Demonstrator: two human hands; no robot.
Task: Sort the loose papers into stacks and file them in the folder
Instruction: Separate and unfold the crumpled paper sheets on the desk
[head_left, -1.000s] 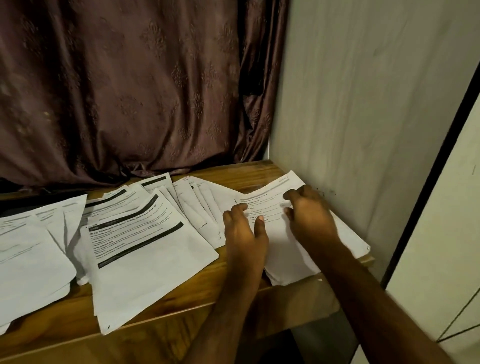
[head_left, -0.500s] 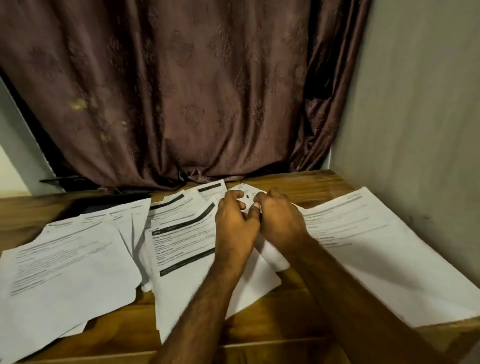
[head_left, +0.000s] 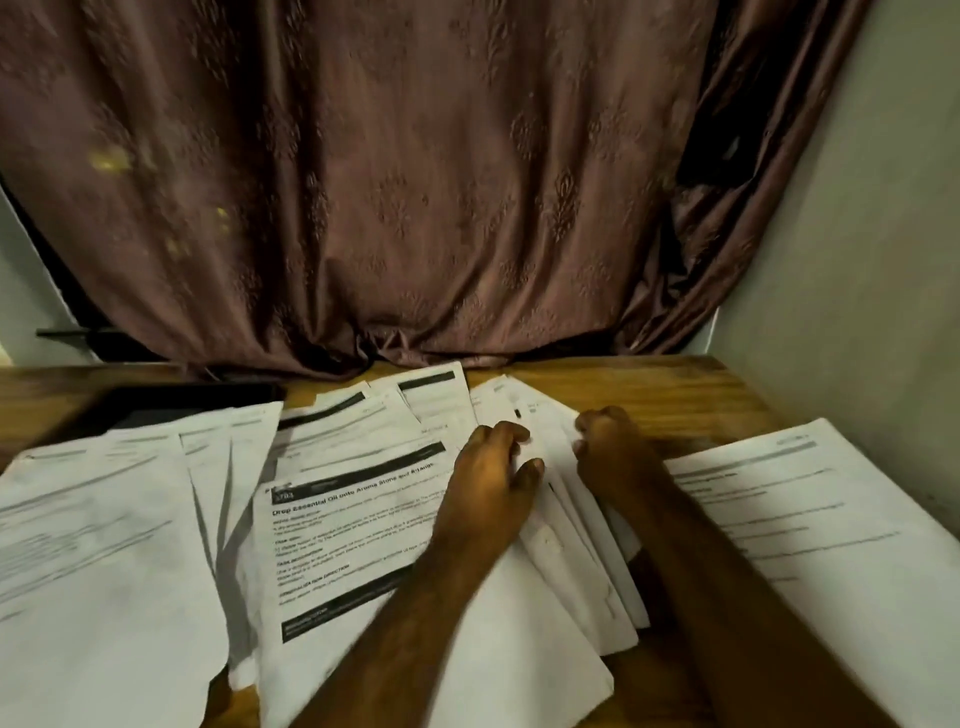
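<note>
Loose white printed papers cover a wooden table (head_left: 649, 384). A fan of several overlapping sheets (head_left: 571, 551) lies in the middle. My left hand (head_left: 488, 478) rests on the fan's left side, fingertips curled down onto a sheet and thumb pressed against it. My right hand (head_left: 613, 457) sits on the fan's right side, its fingers curled round the sheet edges. A tidier stack (head_left: 810, 525) lies to the right of my right forearm. A sheet with black bars (head_left: 353, 525) lies left of my left hand. A dark flat object, perhaps the folder (head_left: 171, 405), sits at the back left, half under papers.
Another pile of sheets (head_left: 93, 561) covers the left of the table. A brown curtain (head_left: 415, 182) hangs behind the table down to its back edge. A pale wall (head_left: 857, 286) closes the right side. Bare wood shows at the back right corner.
Both hands left the stack on the right and moved left onto the fanned sheets in the middle. Since half a second ago they have drawn slightly apart.
</note>
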